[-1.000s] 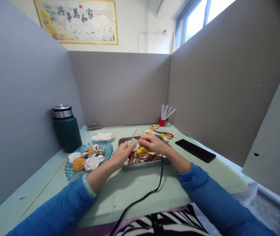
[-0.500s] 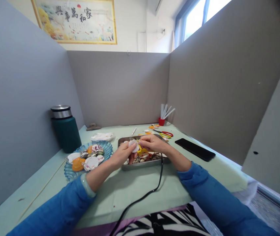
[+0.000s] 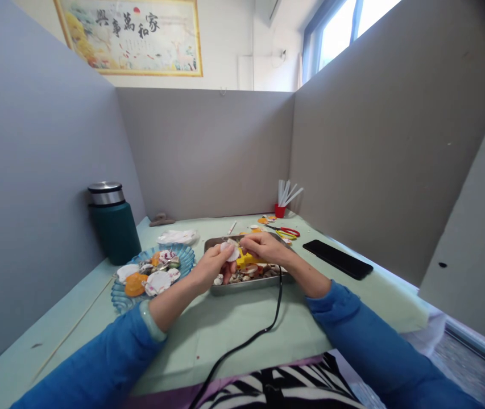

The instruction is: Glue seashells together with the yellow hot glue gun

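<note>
My left hand (image 3: 210, 267) is closed on a small white shell (image 3: 229, 250), held up over a steel tray (image 3: 242, 287) of small shells. My right hand (image 3: 265, 248) is closed just right of the shell, fingertips pinched at its edge on something too small to make out. A yellow tool (image 3: 248, 259) lies in the tray under my right hand, and its black cord (image 3: 263, 329) runs toward me across the table. Both sleeves are blue.
A blue glass plate (image 3: 180, 263) with decorated shells sits left of the tray. A dark green flask (image 3: 114, 222) stands at the far left. Red-and-yellow scissors (image 3: 287, 232), a red cup of white sticks (image 3: 282, 208) and a black phone (image 3: 337, 259) lie to the right. Grey partitions enclose the table.
Both hands stay over the tray with the shell between them; the shell and fingers have shifted only slightly. The camera has tipped a little.
</note>
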The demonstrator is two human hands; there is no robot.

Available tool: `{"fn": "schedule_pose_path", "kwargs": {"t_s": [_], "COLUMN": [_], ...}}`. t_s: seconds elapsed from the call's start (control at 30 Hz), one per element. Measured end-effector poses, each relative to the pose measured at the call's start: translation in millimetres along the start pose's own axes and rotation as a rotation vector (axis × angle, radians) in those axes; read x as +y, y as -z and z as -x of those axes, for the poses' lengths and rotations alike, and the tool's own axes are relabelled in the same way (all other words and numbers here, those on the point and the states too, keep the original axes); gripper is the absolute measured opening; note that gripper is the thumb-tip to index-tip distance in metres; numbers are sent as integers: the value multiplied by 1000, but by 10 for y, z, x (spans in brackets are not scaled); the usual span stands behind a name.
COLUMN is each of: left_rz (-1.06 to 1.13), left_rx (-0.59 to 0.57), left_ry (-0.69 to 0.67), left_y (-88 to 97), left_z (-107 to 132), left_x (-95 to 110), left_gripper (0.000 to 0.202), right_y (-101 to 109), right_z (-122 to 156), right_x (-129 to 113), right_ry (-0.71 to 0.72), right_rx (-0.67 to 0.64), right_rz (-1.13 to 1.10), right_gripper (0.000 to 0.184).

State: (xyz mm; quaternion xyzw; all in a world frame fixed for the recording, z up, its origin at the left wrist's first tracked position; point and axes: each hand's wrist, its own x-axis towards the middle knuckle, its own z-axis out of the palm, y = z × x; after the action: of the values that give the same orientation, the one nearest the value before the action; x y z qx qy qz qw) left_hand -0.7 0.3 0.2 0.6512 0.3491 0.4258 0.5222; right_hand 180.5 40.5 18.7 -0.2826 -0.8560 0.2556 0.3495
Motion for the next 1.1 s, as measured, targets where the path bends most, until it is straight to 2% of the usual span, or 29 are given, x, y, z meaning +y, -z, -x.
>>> {"fn": "schedule_pose_path", "kwargs": {"t_s": [0.07, 0.2, 0.3, 0.43, 0.73, 1.1], "left_rz": [5, -8, -16, -51, -121, -146], "left_rx": [15, 30, 19, 7, -15, -35], "left_ry": [13, 1, -18, -32, -26, -32], "left_y": [-16, -18, -3, 1, 1, 49], "left_z": [6, -4, -24, -33, -41, -71], "left_x": [20, 9, -28, -44, -49, -120], "left_gripper": [36, 37, 37, 37, 36, 39], "right_y": [-19, -72, -106, -127, -144, -153], "right_z": [-6, -13, -7, 9, -2, -6], "right_x": [24, 49, 22, -17, 10, 24], "right_ry": [50, 211, 333, 415, 500, 528], "right_rx": [97, 281, 277, 289, 382, 398], "right_rz": [21, 69, 144, 204, 335, 432], "right_gripper": [38, 23, 20, 15, 10, 11]}}
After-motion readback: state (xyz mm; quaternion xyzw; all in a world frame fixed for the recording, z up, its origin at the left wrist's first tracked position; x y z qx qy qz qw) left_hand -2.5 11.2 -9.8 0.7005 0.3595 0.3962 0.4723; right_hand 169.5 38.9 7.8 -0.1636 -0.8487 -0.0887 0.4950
